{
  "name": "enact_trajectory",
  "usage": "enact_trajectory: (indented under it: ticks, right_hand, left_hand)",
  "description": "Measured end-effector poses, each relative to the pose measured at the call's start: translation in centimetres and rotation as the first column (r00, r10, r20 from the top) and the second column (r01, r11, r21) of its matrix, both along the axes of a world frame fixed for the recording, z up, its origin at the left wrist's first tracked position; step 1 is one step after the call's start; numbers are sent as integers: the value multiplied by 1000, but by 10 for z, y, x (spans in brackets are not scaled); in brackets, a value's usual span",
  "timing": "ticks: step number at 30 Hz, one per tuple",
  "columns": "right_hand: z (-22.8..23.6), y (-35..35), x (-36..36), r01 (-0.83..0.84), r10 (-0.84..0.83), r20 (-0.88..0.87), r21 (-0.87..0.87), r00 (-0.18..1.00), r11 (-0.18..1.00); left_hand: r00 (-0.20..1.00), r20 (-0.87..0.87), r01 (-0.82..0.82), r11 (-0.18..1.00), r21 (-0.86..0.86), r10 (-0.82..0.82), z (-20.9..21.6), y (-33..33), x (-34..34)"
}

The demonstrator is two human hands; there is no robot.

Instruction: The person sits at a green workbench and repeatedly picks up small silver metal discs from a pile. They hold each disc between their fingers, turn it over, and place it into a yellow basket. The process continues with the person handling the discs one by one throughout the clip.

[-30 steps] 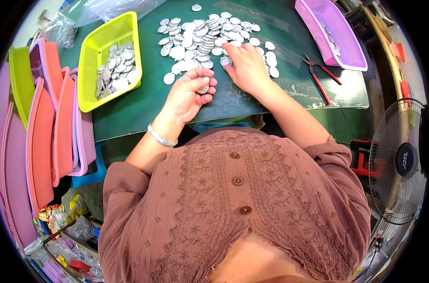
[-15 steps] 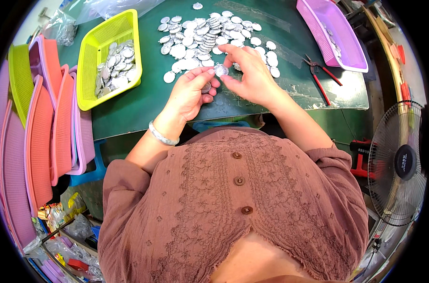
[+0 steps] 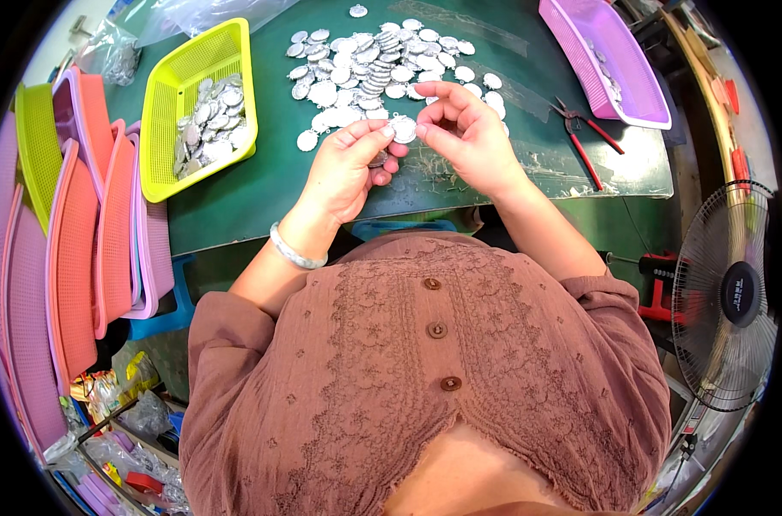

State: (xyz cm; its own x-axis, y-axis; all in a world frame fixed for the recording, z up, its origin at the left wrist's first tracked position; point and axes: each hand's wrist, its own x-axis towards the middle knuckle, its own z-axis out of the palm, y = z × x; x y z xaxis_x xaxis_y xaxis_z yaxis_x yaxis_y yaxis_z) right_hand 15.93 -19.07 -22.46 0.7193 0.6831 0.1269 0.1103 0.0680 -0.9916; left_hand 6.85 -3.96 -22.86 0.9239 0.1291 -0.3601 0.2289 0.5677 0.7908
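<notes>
Between my two hands, over the near part of the table, a round silver medallion point(image 3: 403, 130) with a scalloped edge faces up. My left hand point(image 3: 346, 165) pinches its left edge with thumb and finger. More metal discs point(image 3: 378, 159) sit under the curled fingers of that same hand, partly hidden. The thumb of my right hand point(image 3: 477, 142) meets the medallion's right edge, and its index finger is bent above; the other fingertips are partly hidden. Just beyond lies a heap of similar silver medallions point(image 3: 374, 73), some overlapping in a row.
A yellow-green basket point(image 3: 246, 112) of medallions stands at left, a purple basket point(image 3: 644, 86) with a few pieces at far right. Red-handled pliers point(image 3: 584, 142) lie open on the green table point(image 3: 270, 202). Stacked plastic baskets point(image 3: 73, 258) rise at left; a fan point(image 3: 722, 297) stands at right.
My right hand has come in slightly, so its thumb now touches the medallion, which has turned its flat face more upward. My left hand stays nearly in place.
</notes>
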Motion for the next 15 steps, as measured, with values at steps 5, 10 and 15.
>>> enact_trajectory:
  ticks: [5,10,15]
  right_hand:
    - [-1,1,0,19,-10,-151,58,988,998]
    - [0,1,-1,54,-36,-208,80,977,995]
    - [-2,3,-4,119,-118,-14,53,993,992]
  left_hand:
    - [1000,13,-9,1000,17,9,1,-2,0]
    - [998,52,-29,998,55,26,2,-5,-1]
    - [997,79,-30,996,83,24,0,-7,-2]
